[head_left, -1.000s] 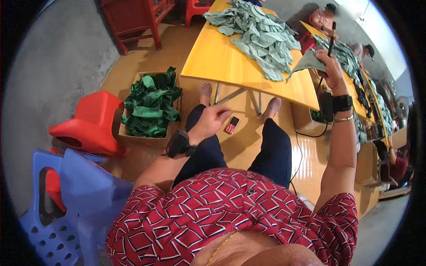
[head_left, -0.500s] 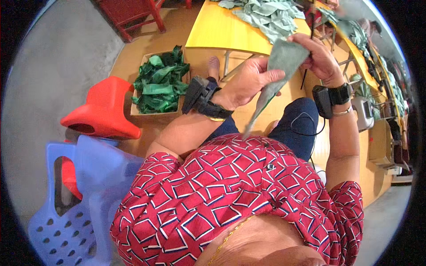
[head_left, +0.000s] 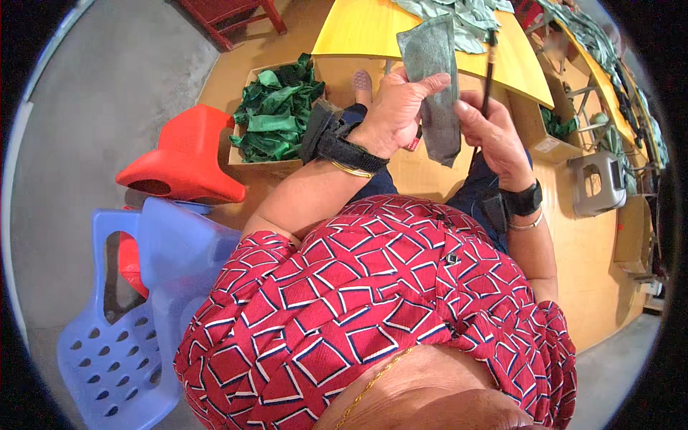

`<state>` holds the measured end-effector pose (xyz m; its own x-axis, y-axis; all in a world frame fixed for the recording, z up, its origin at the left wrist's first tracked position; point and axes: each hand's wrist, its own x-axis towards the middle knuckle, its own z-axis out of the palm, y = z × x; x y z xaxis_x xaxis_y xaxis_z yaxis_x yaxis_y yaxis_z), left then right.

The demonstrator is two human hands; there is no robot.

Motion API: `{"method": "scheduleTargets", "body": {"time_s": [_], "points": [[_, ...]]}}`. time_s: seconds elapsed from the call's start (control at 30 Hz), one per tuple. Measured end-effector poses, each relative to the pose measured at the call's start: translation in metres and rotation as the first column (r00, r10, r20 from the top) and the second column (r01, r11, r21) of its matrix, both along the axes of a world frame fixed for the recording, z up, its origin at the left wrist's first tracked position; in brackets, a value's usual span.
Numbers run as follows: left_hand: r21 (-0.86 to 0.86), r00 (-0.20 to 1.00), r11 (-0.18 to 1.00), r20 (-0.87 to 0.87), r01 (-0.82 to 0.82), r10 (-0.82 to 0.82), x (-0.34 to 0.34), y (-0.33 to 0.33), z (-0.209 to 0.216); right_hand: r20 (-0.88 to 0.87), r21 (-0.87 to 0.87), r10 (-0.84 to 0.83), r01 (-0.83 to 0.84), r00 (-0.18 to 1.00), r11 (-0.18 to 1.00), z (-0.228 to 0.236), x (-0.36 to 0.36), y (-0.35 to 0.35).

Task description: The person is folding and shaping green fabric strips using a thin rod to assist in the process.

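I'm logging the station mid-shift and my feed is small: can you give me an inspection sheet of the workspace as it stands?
Surface: yellow low table, bare near its left end, a heap of grey-green fabric pieces at its far side.
Job's things: grey-green fabric pouch held upright between both hands; thin dark stick in the right hand.
Clutter: cardboard box of dark green fabric pieces on the floor; red plastic stool; blue plastic chair.
Hands: left hand grips the pouch's left edge; right hand holds the stick and touches the pouch's right edge.
Cables: nothing seen.
Surroundings: orange floor mat, grey concrete floor, grey stool at right.
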<state>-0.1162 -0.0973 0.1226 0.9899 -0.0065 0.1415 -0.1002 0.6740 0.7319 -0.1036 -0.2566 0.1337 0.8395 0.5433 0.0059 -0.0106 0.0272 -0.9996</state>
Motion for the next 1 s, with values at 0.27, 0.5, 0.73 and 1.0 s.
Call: {"method": "scheduleTargets", "body": {"time_s": [0.27, 0.5, 0.73, 1.0], "points": [[0.012, 0.990, 0.992, -0.062, 0.126, -0.125, -0.010, 0.000, -0.006, -0.107, 0.099, 0.154, -0.144, 0.982, 0.985, -0.022, 0.008, 0.000], [0.042, 0.987, 0.986, -0.021, 0.158, -0.158, -0.006, 0.002, -0.024, -0.013, 0.011, 0.066, -0.066, 0.998, 0.998, -0.028, 0.003, 0.008], [0.557, 0.981, 0.807, 0.114, -0.194, 0.157, -0.005, 0.022, -0.047, 0.106, -0.075, -0.009, 0.017, 0.994, 0.997, -0.033, 0.006, 0.015], [0.287, 0.949, 0.910, -0.190, 0.300, -0.253, -0.014, 0.031, -0.042, 0.137, -0.074, -0.031, 0.041, 0.990, 0.996, -0.032, 0.000, 0.022]]}}
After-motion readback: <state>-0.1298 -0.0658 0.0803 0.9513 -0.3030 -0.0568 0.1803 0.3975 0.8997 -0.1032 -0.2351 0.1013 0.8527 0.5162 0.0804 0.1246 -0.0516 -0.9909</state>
